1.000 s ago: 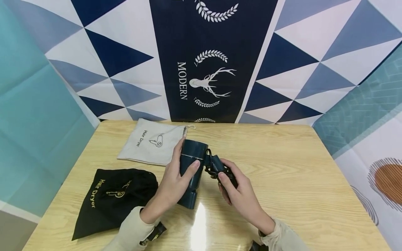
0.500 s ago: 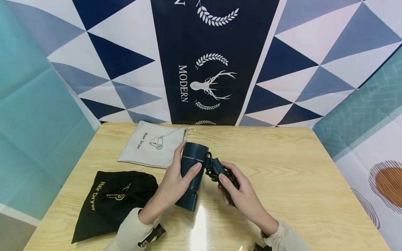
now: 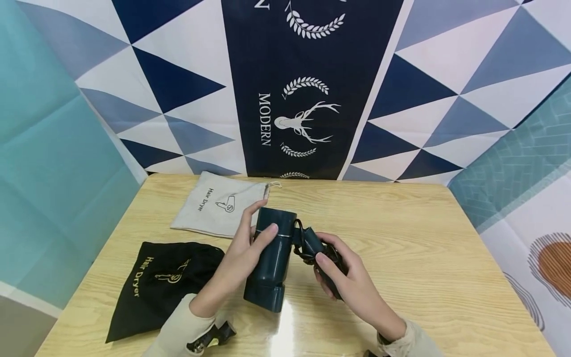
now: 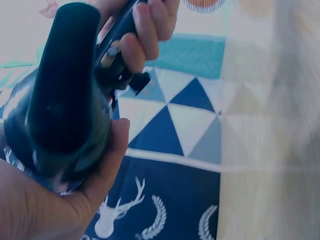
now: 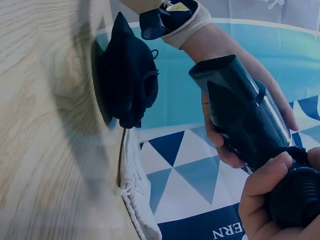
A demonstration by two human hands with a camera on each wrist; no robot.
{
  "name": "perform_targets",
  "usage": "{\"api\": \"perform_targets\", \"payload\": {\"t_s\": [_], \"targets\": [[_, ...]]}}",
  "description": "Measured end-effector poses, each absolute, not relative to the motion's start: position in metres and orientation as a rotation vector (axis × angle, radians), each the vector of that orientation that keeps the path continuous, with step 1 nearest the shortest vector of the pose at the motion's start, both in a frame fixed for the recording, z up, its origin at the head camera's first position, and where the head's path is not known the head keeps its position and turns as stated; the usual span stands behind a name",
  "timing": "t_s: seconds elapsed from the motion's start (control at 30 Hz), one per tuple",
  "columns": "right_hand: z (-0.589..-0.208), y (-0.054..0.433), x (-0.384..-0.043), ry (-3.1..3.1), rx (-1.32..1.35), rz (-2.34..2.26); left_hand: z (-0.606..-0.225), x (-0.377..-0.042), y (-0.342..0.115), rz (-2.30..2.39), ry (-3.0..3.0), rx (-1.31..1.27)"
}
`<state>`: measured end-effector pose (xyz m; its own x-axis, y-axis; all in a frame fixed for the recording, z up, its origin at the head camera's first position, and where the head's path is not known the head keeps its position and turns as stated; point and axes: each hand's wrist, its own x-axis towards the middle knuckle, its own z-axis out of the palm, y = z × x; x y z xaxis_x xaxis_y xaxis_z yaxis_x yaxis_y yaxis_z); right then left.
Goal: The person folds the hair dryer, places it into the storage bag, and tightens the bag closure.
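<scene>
A glossy dark teal hair dryer [image 3: 273, 263] is held over the table, its barrel slanting with the narrower nozzle end toward the person. My left hand [image 3: 241, 255] grips the barrel, thumb across its top. Around the handle, which points to the right, my right hand [image 3: 350, 280] is curled. A black cord [image 3: 299, 233] loops beside the hinge and bunches along the handle under the right fingers. The left wrist view shows the nozzle [image 4: 65, 75] close up. In the right wrist view the barrel [image 5: 240, 110] rises from the right hand, left fingers wrapping its far side.
A black drawstring bag [image 3: 156, 287] printed "Hair Dryer" lies on the wooden table [image 3: 401, 238], left of the left forearm. Behind it lies a light grey "Hair Dryer" bag [image 3: 207, 208]. A patterned cloth wall [image 3: 312, 163] stands at the table's back edge.
The nozzle end has swung slightly toward the person and the barrel has come a little nearer. My left thumb has shifted along the barrel; both hands keep their hold.
</scene>
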<state>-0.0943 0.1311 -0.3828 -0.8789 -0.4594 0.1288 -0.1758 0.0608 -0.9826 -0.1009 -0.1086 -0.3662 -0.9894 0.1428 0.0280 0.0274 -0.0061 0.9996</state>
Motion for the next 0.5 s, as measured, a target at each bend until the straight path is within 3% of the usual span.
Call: {"api": "perform_targets", "payload": {"t_s": [0.5], "targets": [[-0.385,0.128,-0.088,2.145,-0.686,-1.958,-0.376,-0.091,-0.089,2.352,2.113,0.254]]}}
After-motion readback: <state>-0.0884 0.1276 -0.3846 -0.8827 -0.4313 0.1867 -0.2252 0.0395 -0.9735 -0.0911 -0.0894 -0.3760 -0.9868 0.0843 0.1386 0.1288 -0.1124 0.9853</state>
